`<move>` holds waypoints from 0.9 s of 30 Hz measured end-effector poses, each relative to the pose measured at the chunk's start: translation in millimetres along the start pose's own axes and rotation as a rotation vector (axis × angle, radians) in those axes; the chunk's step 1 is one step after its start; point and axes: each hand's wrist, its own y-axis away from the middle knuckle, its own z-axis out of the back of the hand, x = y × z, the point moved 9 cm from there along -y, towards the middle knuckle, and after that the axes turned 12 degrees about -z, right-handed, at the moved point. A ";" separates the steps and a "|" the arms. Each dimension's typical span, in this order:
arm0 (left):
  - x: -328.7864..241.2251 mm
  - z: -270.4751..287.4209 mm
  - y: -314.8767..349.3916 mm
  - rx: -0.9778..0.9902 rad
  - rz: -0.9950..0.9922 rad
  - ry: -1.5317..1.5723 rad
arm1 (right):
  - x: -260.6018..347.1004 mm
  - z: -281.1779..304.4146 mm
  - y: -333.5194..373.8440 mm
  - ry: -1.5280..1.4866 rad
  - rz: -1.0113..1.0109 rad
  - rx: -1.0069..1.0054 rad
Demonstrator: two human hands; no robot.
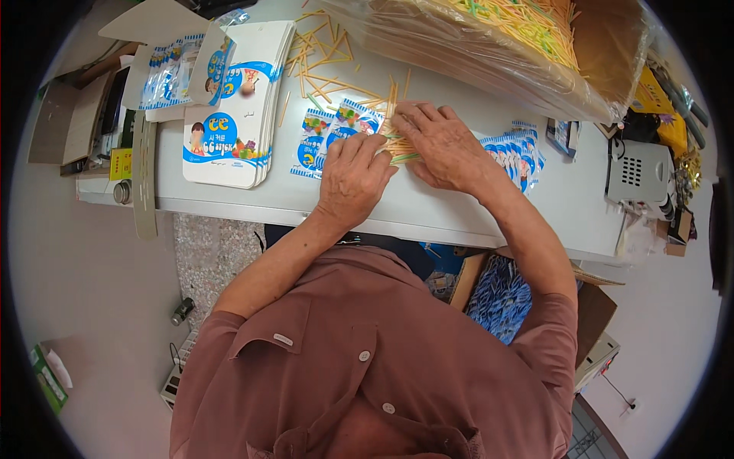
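My left hand (354, 177) is closed over the lower part of a blue-and-white printed packet (355, 116), its fingertips beside a bunch of thin coloured sticks (397, 148). My right hand (442, 145) curls over that bunch from the right, fingers bent around the sticks. The sticks are mostly pale orange, with some green. Their ends lie between my two hands, close to the packet; whether any are inside it is hidden by my fingers. A second packet (309, 145) lies flat on the table, partly under the first.
Loose sticks (327, 47) lie scattered beyond my hands. A plastic-lined box (608, 61) of sticks stands at the far right. Several packets (520, 153) overlap right of my hand. Flat printed cartons (229, 149) are stacked at left, near an open carton (134, 73) holding packets.
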 end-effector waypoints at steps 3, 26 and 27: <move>2.1 -0.8 1.5 0.002 0.013 0.024 | 5.2 -4.1 -5.5 0.090 0.053 -0.024; 46.7 47.4 -26.1 -0.334 0.326 0.479 | -60.0 -4.8 8.3 -1.519 -0.430 -0.044; 47.4 44.2 -32.0 -0.331 0.325 0.480 | -56.1 -6.0 11.2 -1.521 -0.431 -0.045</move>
